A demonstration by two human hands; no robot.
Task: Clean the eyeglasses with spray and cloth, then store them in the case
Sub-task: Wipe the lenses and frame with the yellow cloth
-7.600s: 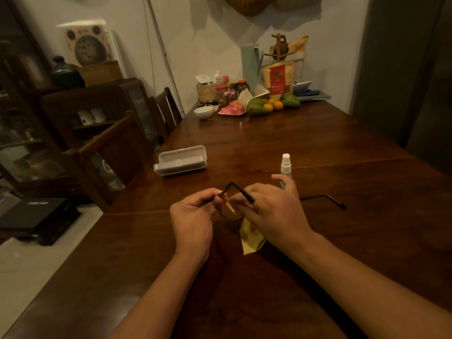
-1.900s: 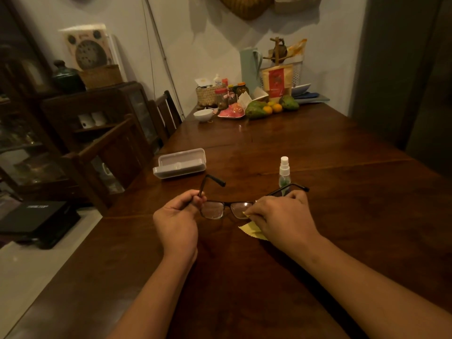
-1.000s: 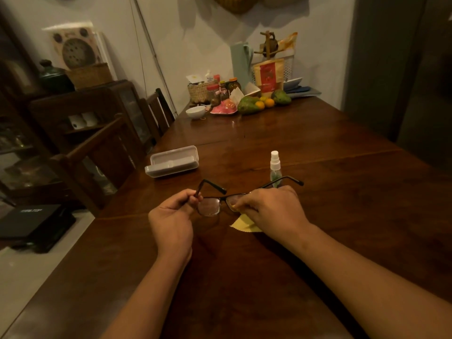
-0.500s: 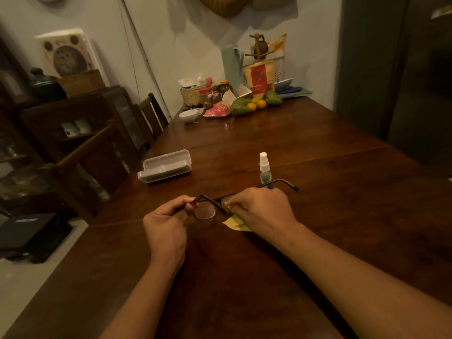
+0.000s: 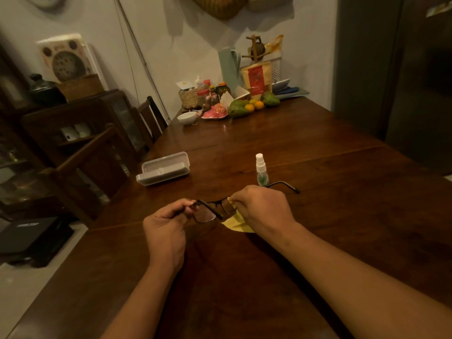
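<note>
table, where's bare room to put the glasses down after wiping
Bare wood between the case and the spray bottle, and a wide stretch of table right of the bottle. The near end, toward the person, is bare too. Crowded: the far end by the wall, with bowl, jars and fruit.

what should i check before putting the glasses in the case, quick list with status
1. Hold on the eyeglasses: the left hand pinches one end of the frame: ok.
2. Wiping contact: the right hand pinches the yellow cloth over a lens: ok.
3. Lenses clean: too dim to judge: cannot tell.
4. Temples folded: one sticks out past the right hand: not ok.
5. Is the case ready: it lies on the table and looks closed: not ok.
6. Is the spray bottle safe: upright, apart from the case: ok.
</note>
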